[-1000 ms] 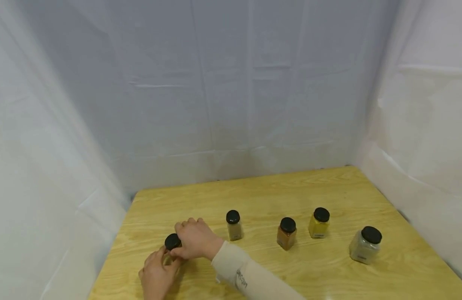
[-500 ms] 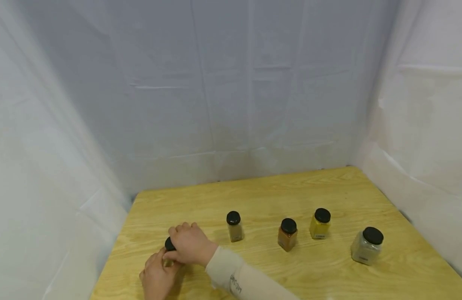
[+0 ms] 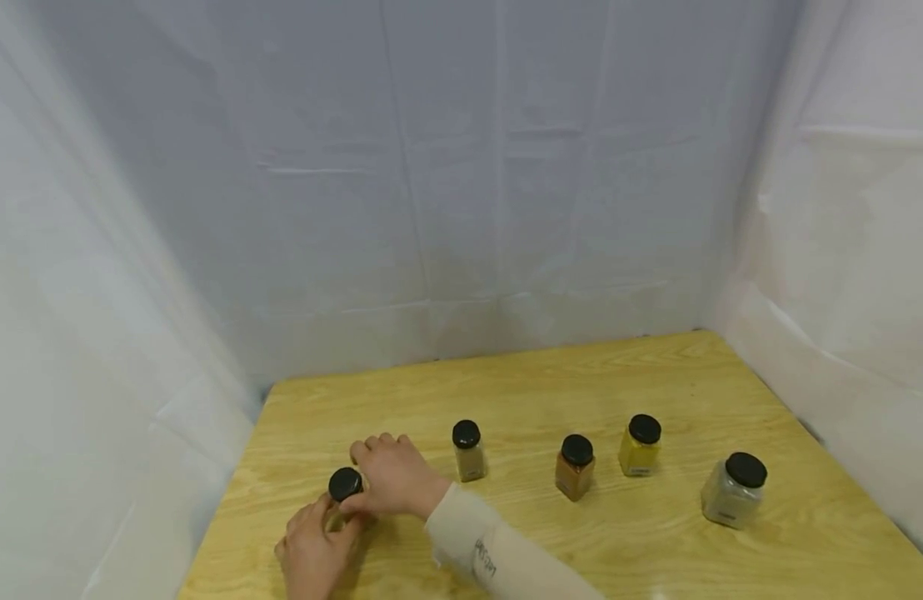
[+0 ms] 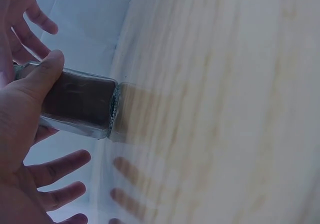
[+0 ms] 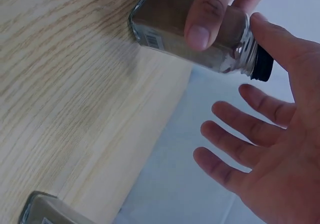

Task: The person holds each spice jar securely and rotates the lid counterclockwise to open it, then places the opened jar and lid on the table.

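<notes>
A square glass jar of brown powder (image 5: 167, 21) stands on the table at the left, its black lid (image 3: 345, 483) uppermost. My left hand (image 3: 315, 546) holds the jar's body; in the left wrist view its thumb (image 4: 47, 74) lies along the glass and the lower fingers spread away. My right hand (image 3: 397, 479) is at the lid's right side. Seen from the right wrist, that thumb (image 5: 272, 36) touches around the jar's neck, while the other fingers (image 5: 250, 129) are extended and apart from the lid. Glass threads show just below the lid.
To the right stand several more black-lidded jars: a narrow tan one (image 3: 469, 454), an orange-brown one (image 3: 574, 471), a yellow one (image 3: 639, 450) and a larger pale one (image 3: 731, 492). White sheeting (image 3: 461, 208) encloses the wooden table (image 3: 536, 392) at the back and sides.
My right hand went left over the lid half a second ago and has now come back right, fingers loosened, uncovering the lid. My left hand stays around the jar.
</notes>
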